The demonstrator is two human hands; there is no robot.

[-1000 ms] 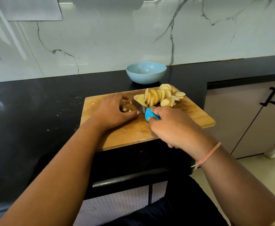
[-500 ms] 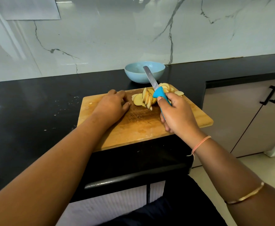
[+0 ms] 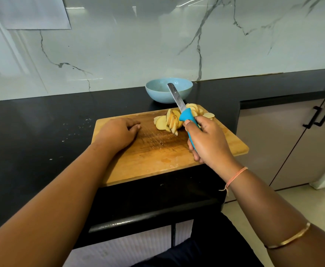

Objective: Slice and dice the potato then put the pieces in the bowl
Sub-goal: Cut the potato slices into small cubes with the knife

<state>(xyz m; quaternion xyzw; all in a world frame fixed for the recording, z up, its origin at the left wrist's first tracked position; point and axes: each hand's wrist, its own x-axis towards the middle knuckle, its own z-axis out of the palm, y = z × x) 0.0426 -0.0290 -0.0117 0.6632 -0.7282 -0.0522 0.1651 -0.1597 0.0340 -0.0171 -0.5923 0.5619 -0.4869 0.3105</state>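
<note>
Both forearms bare. Just behind the right hand, a thin salmon-pink thread band circles the wrist, frayed end dangling. Farther up that forearm, a slim gold bangle. Below the arms, dark clothing.

Veined white marble wall, black countertop, grey cabinet doors, pale floor.

Black glossy countertop across the whole width, dotted with white specks on its left part. Behind it, white marble wall with grey veins; pale rectangular sheet at the upper left. On the right, beige cabinet doors with two black handles side by side. Light floor below them. Under the counter's near edge, black bar handle above a ribbed white front. Dark clothing at the bottom.
</note>
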